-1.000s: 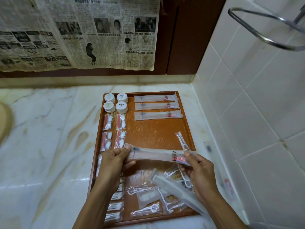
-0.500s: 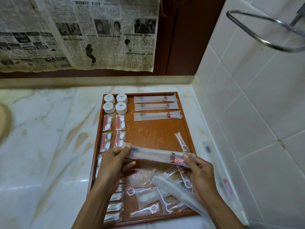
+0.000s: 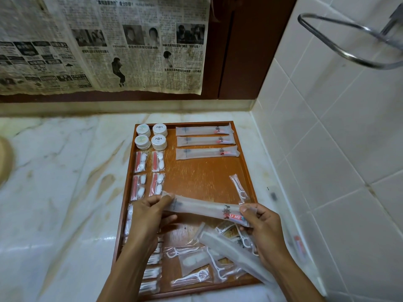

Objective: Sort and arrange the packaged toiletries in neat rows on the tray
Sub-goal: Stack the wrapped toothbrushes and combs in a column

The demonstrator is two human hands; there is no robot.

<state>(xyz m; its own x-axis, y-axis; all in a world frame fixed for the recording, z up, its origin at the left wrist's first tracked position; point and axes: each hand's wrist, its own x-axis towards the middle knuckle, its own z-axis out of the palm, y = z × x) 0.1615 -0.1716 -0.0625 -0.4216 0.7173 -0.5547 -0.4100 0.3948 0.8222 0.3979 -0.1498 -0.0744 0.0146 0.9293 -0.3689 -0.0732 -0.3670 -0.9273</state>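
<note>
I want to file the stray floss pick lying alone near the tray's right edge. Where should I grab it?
Pinch the floss pick packet from above at its far, narrow handle end. It lies flat and slanted, and its near end sits close to the held toothbrush packet.

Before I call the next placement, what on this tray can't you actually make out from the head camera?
- Packets under the left hand: count hidden by hand and forearm.
- Held long packet: contents blurred by frosted wrap.
- Loose pile at tray front: overlapping, uncountable.

marble counter [image 3: 61, 192], newspaper [image 3: 104, 44], tiled wall [image 3: 340, 149], metal ring [image 3: 353, 51]
</note>
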